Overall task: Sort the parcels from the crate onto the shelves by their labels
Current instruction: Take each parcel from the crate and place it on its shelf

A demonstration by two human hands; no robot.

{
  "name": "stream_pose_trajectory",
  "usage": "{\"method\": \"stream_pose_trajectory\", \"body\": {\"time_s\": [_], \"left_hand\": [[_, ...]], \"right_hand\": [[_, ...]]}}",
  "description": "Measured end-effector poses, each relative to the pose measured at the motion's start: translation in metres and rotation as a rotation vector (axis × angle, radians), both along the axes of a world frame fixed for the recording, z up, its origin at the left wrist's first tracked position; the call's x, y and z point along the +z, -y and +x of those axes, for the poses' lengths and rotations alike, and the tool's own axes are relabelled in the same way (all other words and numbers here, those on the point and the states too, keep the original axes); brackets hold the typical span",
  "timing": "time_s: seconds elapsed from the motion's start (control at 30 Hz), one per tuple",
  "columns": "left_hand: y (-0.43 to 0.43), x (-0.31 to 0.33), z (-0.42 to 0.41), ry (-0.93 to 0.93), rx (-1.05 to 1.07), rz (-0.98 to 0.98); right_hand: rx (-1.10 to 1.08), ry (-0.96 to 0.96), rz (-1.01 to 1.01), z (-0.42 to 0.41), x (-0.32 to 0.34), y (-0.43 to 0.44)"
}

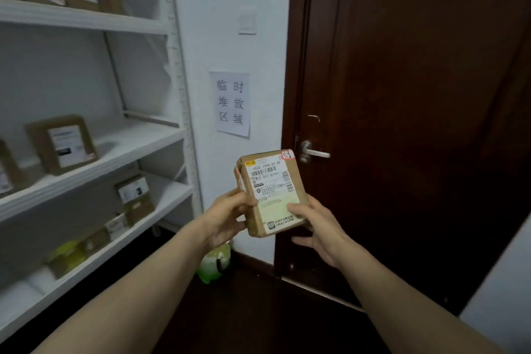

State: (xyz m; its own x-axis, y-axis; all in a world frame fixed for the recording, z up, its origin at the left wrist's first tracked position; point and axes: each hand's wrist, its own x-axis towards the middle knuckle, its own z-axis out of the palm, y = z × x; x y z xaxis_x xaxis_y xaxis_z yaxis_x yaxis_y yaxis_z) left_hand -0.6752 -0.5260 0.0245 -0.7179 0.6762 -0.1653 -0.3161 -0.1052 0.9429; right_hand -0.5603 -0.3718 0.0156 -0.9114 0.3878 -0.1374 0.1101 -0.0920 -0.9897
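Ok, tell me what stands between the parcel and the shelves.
Nothing visible does. The left hand and right hand hold the parcel in open air, right of the shelves, whose fronts are open.

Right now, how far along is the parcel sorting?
Done: several labelled boxes already stand on the white shelves. In hand: the left hand and right hand both grip one brown parcel, label facing the camera, pink sticker at its corner. Left: this parcel is not yet shelved; the crate is out of view, so the rest cannot be counted.
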Motion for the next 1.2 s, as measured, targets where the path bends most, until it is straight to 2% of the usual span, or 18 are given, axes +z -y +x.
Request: {"method": "stream_pose_trajectory", "body": {"time_s": [0.27, 0.63, 0.9, 1.03, 1.2], "left_hand": [[0.059, 0.009, -0.006, -0.096, 0.129, -0.048], [0.099, 0.016, 0.022, -0.083, 0.271, -0.027], [0.148, 0.009, 0.047, -0.116, 0.46, -0.198], [0.197, 0.005, 0.071, -0.093, 0.469, -0.288], [0.251, -0.018, 0.107, -0.075, 0.478, -0.375]], "right_hand": [[0.192, -0.11, 0.095, -0.031, -0.007, 0.036], [0.339, -0.172, 0.118, -0.041, -0.007, 0.068], [0.551, -0.137, 0.236, -0.05, 0.0, 0.098], [0.673, -0.132, 0.451, -0.07, 0.021, 0.126], [1.084, -0.145, 0.921, -0.077, 0.03, 0.193]]}}
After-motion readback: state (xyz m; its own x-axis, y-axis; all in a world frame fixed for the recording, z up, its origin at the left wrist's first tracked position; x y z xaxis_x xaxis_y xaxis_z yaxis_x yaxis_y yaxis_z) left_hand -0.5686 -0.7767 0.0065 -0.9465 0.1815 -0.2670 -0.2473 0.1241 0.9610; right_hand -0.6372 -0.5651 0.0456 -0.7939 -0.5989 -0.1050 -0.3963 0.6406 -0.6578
